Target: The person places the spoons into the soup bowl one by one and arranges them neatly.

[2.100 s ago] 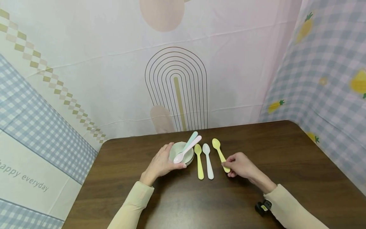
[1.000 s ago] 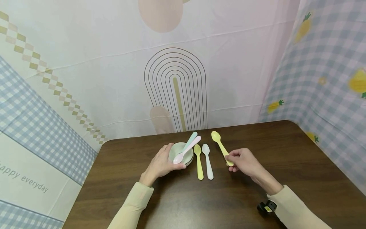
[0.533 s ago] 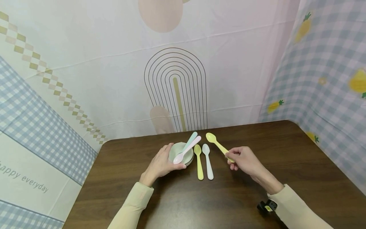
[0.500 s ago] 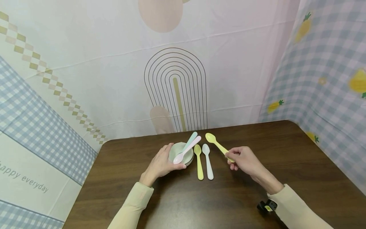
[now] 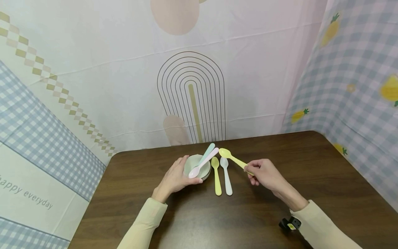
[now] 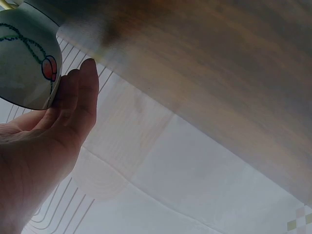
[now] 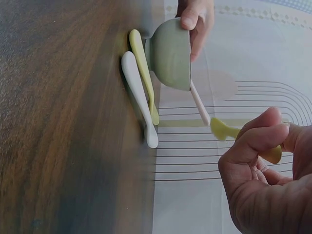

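Head view: right hand (image 5: 264,175) pinches a yellow spoon (image 5: 236,161) above the table (image 5: 199,221); to its left, the left hand (image 5: 174,177) grips a bowl (image 5: 192,160).

the table (image 5: 199,221) catches soft glare, the head view bright, wrist views dimmer.

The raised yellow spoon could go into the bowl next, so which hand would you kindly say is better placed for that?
Probably the right hand: it pinches the raised yellow spoon near the handle's end, with the scoop end nearer the bowl. The left hand grips the bowl.
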Available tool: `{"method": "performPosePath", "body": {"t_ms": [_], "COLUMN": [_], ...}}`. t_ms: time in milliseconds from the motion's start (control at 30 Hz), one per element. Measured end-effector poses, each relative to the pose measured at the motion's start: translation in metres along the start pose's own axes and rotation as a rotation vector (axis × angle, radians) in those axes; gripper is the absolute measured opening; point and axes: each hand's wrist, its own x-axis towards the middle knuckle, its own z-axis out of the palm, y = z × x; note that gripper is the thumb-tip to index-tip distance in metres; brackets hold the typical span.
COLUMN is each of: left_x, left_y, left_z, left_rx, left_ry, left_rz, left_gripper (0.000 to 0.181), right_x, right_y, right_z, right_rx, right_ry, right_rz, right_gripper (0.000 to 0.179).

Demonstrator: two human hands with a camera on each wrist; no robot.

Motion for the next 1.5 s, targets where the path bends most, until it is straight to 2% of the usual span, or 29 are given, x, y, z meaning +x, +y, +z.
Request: {"method": "performPosePath", "body": {"t_ms": [200, 667, 1167, 1500], "left_x": [0.001, 0.001, 0.0, -0.001], "left_y": [0.0, 0.001, 0.003, 0.002], "left_z": [0.0, -0.002, -0.001, -0.001], "left_rx": [0.0, -0.004, -0.007, -0.01], "left_ry": [-0.003, -0.008, -0.015, -0.013], "left_rz": [0.002, 0.006, -0.007, -0.006], "left_gripper": [0.117, 0.117, 0.117, 0.116], "right_x": [0.0, 0.001, 0.008, 0.013], "right_y": [-0.002, -0.004, -0.008, -0.009], "right_z": [0.001, 0.006, 0.011, 0.018], "right_rx": [-0.01, -0.005, -0.024, 0.012], "right_ry": [-0.01, -0.035, -0.025, -0.076], "right_rz": [-0.024, -0.019, -0.003, -0.013], "right_gripper": [0.027, 0.025, 0.024, 0.019]}}
